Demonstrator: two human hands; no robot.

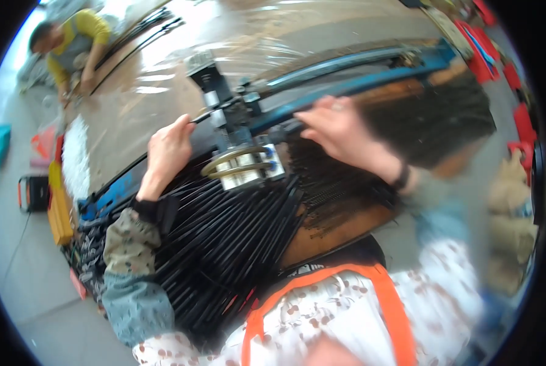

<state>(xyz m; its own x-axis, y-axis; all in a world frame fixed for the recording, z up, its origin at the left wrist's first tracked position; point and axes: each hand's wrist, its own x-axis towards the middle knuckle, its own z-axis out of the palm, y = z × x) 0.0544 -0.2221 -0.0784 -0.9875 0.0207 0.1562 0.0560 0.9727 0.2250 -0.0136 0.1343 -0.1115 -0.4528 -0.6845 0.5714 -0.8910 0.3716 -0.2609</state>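
In the middle of the bench stands a small clamp-like machine point(227, 116) with a metal block and curved brass-coloured tubes point(239, 161) at its front. My left hand point(170, 152) is closed beside it, fingers pinched on a short black rod point(201, 118) that reaches toward the machine. On the other side, my right hand point(341, 131) hovers near the blue rail, somewhat blurred. Its fingers are pinched together; what they hold, if anything, cannot be made out. Many long thin black rods point(224, 238) lie in a fanned pile below the machine, between my forearms.
A long blue rail point(358, 88) runs to the right from the machine. Another pile of dark thin pieces point(431, 122) lies under and beside it. At the far left a person in yellow sleeves point(93, 30) works by more black rods point(142, 43). A yellow tool point(58, 204) lies at the left edge.
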